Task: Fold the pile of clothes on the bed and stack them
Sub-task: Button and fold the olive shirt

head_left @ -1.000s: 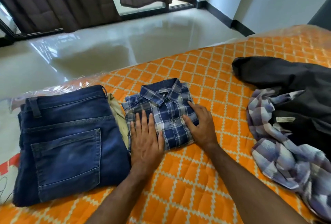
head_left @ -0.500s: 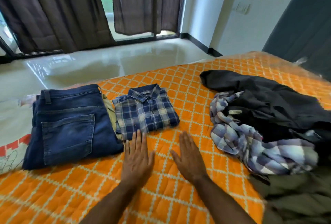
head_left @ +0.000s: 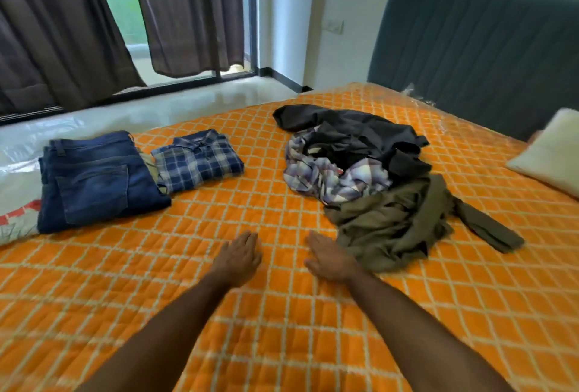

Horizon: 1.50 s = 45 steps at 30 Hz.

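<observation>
Folded blue jeans (head_left: 94, 178) lie at the left of the orange quilted bed (head_left: 250, 313), with a folded blue plaid shirt (head_left: 197, 160) beside them on the right. An unfolded pile sits right of centre: a black garment (head_left: 360, 131) at the back, a pale plaid shirt (head_left: 326, 172) in the middle, an olive garment (head_left: 394, 222) in front. My left hand (head_left: 239, 258) is flat over the quilt, holding nothing. My right hand (head_left: 329, 258) is also flat, fingers straight, just left of the olive garment's edge.
A khaki folded item (head_left: 149, 166) peeks out between jeans and plaid shirt. A white pillow (head_left: 551, 153) lies at the right edge under the dark headboard (head_left: 470, 47). The bed's far edge drops to a glossy floor (head_left: 175, 110) before curtains (head_left: 188, 16).
Both hands left the folded plaid shirt and drew back toward me, then shifted right toward the unfolded pile. The view swung right, bringing the olive garment, pillow and headboard into sight.
</observation>
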### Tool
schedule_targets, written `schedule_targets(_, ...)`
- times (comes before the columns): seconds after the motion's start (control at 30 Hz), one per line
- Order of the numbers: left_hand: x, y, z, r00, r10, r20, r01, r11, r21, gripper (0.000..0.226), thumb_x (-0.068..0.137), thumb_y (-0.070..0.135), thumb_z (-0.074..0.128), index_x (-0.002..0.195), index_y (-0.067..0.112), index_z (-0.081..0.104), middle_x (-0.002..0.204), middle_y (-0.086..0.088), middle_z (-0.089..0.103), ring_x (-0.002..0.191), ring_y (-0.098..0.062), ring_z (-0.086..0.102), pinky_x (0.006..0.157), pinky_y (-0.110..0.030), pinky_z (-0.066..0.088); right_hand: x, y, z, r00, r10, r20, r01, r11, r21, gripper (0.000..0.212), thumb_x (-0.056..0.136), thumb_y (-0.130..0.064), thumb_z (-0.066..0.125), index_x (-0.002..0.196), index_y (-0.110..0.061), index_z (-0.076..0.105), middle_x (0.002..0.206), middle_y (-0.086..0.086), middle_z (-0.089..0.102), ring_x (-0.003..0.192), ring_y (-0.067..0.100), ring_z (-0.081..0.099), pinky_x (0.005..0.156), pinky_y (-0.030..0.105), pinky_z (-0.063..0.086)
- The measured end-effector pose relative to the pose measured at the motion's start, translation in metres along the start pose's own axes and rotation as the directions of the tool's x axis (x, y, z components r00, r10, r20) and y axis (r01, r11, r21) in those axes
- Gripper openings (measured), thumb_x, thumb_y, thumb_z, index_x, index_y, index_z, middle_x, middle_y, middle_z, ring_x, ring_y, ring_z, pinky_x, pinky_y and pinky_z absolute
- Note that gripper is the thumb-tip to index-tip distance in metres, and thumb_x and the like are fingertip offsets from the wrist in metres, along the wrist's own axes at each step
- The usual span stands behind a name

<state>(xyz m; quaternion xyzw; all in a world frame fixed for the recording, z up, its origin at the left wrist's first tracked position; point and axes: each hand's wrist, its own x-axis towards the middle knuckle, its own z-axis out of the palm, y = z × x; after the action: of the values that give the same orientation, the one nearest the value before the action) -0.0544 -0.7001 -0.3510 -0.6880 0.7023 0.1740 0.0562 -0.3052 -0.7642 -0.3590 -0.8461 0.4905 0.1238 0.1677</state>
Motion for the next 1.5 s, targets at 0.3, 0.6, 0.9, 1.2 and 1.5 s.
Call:
schedule_targets(0.3,-0.018,0.069,0.009,0.992,0.089,0.086,-0.093,0.995,0.043,0.067,0.107,0.052,0.031,0.161,0.016,0.014,0.167,-0.006,0.019,0.149,-0.028,0.03,0.116,-0.048,0.034,-0.071,0.078,-0.031,0.923,0.358,-0.141,-0.347,0.933,0.098,0.074,0.097,-0.047,0.06,0.159,-0.031,0.023,0.167,0.007,0.014,0.152,0.039,0.014,0.12,0.055,0.022)
schedule_targets(0.6,0.007,0.126,0.01,0.979,0.194,0.057,-0.161,0.917,-0.365,0.063,0.104,0.051,0.044,0.157,0.018,0.029,0.161,-0.009,0.032,0.141,-0.026,0.041,0.112,-0.039,0.037,-0.069,0.094,0.002,0.908,0.341,-0.242,-0.243,0.901,0.359,0.024,0.1,-0.018,0.054,0.121,-0.012,0.064,0.126,0.014,0.063,0.117,0.034,0.058,0.086,0.036,0.046)
schedule_targets(0.9,-0.005,0.12,-0.008,0.976,-0.062,0.209,0.201,0.628,-0.752,0.077,0.096,0.033,0.069,0.156,0.014,0.025,0.138,-0.015,0.051,0.112,-0.027,0.058,0.07,-0.031,0.051,-0.11,-0.064,0.046,0.962,-0.225,0.156,-0.179,-0.086,0.98,0.016,0.091,-0.008,0.067,0.107,-0.009,0.066,0.091,0.007,0.067,0.077,0.016,0.066,0.071,0.027,0.054)
schedule_targets(1.2,-0.101,0.003,0.0,0.995,-0.044,-0.09,0.035,0.994,-0.103,0.018,0.098,0.033,0.052,0.111,0.021,0.056,0.109,-0.006,0.066,0.096,-0.028,0.063,0.071,-0.034,0.046,-0.145,-0.108,-0.01,0.937,-0.321,-0.142,0.346,0.776,0.527,0.03,0.092,-0.017,0.068,0.122,-0.013,0.067,0.123,0.007,0.067,0.108,0.019,0.063,0.093,0.038,0.054)
schedule_targets(1.5,-0.197,-0.095,0.004,0.956,-0.25,0.151,0.218,0.956,0.199,0.034,0.098,0.035,0.052,0.125,0.015,0.054,0.133,-0.011,0.051,0.116,-0.028,0.056,0.091,-0.036,0.05,-0.132,-0.077,0.023,0.906,0.419,-0.065,-0.326,0.786,0.525,0.077,0.089,-0.057,0.066,0.154,-0.031,0.034,0.158,0.008,0.036,0.145,0.039,0.033,0.118,0.051,0.028)
